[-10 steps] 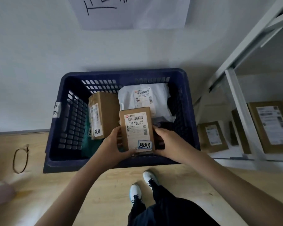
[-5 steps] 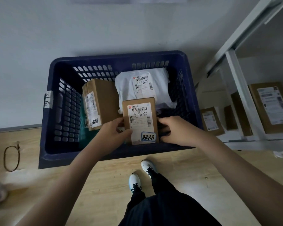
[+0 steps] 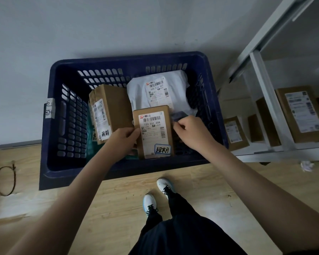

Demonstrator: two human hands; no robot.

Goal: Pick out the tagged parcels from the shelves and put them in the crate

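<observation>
A small brown tagged box [image 3: 155, 133] with a white shipping label and a blue-edged handwritten tag stands inside the dark blue crate [image 3: 53, 137], near its front wall. My left hand [image 3: 124, 138] grips the box's left edge. My right hand [image 3: 191, 131] has its fingers curled against the box's right edge. Behind it in the crate lie a taller brown tagged box [image 3: 112, 109] and a white mailer bag [image 3: 157, 89] with a label.
The crate sits on a wooden floor against a white wall. A white metal shelf [image 3: 265, 100] at the right holds several brown parcels [image 3: 300, 115]. A loop of cord [image 3: 6, 178] lies on the floor at the left. My feet are just in front of the crate.
Both hands have lowered the tagged box deeper into the crate, close to its front wall. The view has tilted down a little.
</observation>
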